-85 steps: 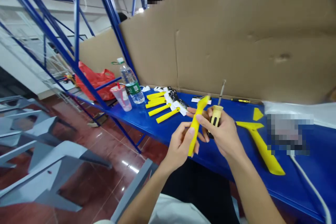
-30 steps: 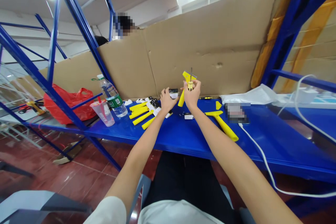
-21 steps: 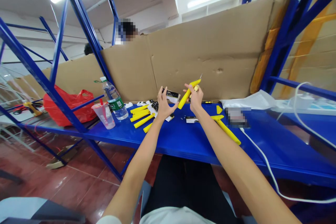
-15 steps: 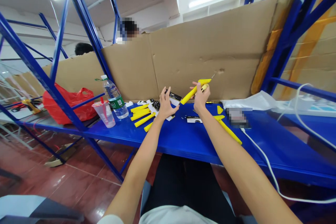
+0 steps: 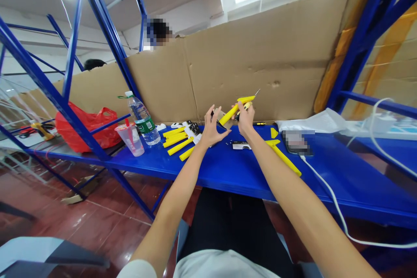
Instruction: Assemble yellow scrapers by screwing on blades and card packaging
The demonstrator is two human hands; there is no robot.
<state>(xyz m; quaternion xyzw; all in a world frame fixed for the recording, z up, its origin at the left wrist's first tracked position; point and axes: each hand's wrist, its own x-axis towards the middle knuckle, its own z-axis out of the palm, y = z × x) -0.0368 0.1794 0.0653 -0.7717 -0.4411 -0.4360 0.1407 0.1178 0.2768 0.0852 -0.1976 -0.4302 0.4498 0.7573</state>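
My right hand is closed round a yellow-handled tool, raised above the blue table and tilted, its pointed end up to the right. A thin metal tip sticks out there. A smaller yellow and black piece shows in the same grip; its kind is unclear. At the tool's lower end, my left hand has thumb and fingers curved about a black and white card, seen nearly edge-on. Left of it lie several yellow handles with black and white cards. Another yellow-handled tool lies beside my right forearm.
A water bottle, a plastic cup and a red bag stand at left. At right are a phone with a white cable and a white plastic sheet. Cardboard walls the back.
The yellow-handled tool and my right hand have moved slightly left, and my left hand slightly right. The card at my left hand has turned from face-on to nearly edge-on.
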